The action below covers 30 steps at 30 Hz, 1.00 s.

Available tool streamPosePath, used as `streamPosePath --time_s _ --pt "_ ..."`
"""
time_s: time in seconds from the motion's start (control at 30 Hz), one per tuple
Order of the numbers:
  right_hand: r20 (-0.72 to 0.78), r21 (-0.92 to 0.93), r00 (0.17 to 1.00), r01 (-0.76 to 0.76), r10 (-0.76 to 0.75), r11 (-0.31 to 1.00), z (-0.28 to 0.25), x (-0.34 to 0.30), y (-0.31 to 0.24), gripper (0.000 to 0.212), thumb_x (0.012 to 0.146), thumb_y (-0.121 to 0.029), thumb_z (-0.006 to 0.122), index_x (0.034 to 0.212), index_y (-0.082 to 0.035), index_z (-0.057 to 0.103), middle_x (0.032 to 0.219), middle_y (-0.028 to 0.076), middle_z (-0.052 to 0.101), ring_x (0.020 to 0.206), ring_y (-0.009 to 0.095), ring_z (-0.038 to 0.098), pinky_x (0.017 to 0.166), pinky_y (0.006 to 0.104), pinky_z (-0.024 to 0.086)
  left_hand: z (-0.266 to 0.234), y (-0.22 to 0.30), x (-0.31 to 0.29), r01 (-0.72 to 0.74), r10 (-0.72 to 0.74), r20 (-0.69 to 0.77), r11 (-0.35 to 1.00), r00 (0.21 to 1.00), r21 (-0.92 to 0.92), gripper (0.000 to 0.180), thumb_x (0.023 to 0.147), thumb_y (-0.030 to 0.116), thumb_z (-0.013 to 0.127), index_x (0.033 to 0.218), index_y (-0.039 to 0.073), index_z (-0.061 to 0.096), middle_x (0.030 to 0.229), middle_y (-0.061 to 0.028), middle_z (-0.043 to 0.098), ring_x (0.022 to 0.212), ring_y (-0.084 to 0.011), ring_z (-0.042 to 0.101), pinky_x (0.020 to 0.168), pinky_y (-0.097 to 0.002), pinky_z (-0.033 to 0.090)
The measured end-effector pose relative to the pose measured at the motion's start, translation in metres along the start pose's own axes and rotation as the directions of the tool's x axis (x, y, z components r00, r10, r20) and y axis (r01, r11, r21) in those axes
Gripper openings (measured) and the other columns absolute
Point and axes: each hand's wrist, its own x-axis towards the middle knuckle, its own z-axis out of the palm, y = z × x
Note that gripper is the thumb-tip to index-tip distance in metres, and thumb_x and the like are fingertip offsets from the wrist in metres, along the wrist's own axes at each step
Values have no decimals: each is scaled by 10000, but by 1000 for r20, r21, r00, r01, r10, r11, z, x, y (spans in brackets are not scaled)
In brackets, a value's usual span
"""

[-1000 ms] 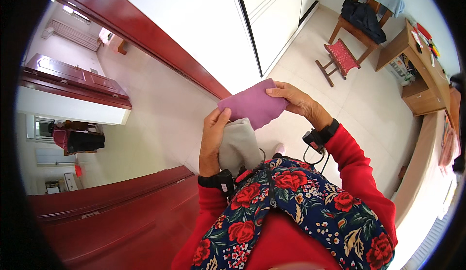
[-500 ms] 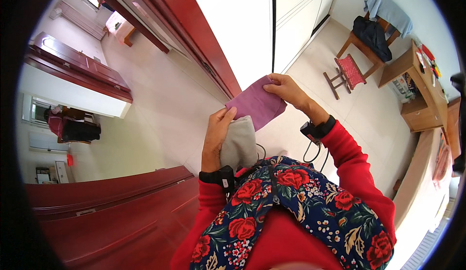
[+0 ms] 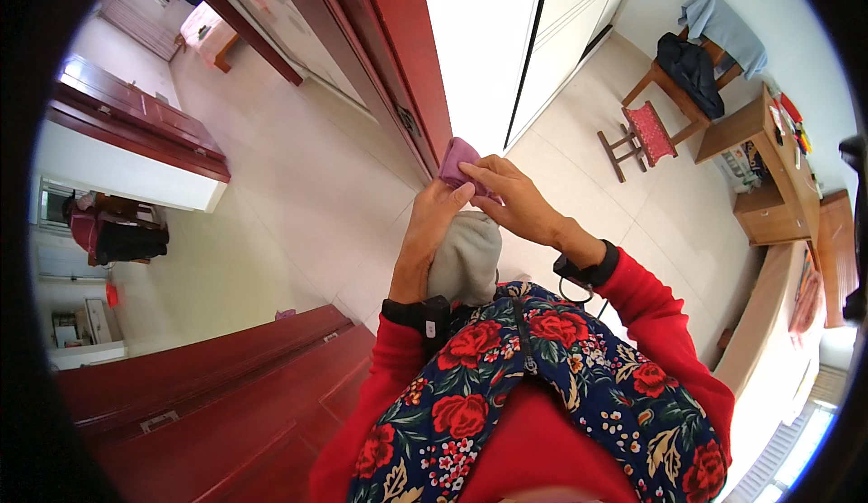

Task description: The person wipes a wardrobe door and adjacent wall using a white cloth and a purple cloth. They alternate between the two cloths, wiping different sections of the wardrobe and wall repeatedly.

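Note:
A purple cloth (image 3: 459,154), folded into a small bundle, is between my two hands in front of the door frame. My left hand (image 3: 429,224) is closed on its lower left side, thumb on top. From the right, my right hand (image 3: 517,199) grips the same cloth with thumb and fingers; the fingertips of both hands nearly meet. A grey cloth (image 3: 465,260) hangs beneath, against the palm side of my left hand; how the fingers hold it is hidden.
A dark red door (image 3: 226,390) stands at the lower left, its red frame (image 3: 402,60) ahead. White wardrobe doors (image 3: 484,42) rise beyond. To the right are a small folding stool (image 3: 651,129), a chair with clothes (image 3: 692,73), a wooden desk (image 3: 773,204) and a bed (image 3: 768,322).
The purple cloth was spread flat between my hands and is now folded small. My right hand has come in to the left and down, close to my left hand.

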Motion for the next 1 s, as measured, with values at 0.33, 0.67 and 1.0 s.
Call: streamPosePath --time_s 0.33,0.67,1.0 --pt "78 138 997 -7 -3 990 -30 13 -4 289 931 -85 569 1212 -48 627 1278 130 576 1195 274 523 987 379 447 -9 17 33 50 -64 -187 996 980 -80 269 948 210 604 1111 -1 641 891 -5 609 766 -73 545 673 -229 450" --pt "256 415 949 -281 185 865 -21 23 -8 521 887 -331 699 1284 -41 528 1127 86 636 1045 169 581 917 338 457 -18 52 28 -265 223 -379 962 898 -61 267 965 230 588 1106 9 636 905 -8 625 763 -87 560 679 -245 462" --pt "492 398 824 -499 279 770 -36 37 -11 436 900 -269 683 1239 -9 596 1121 96 665 1042 162 595 935 314 467 -54 57 36 -443 314 -674 896 668 -23 253 941 201 582 1053 -13 654 965 -4 615 907 -95 519 844 -274 410"
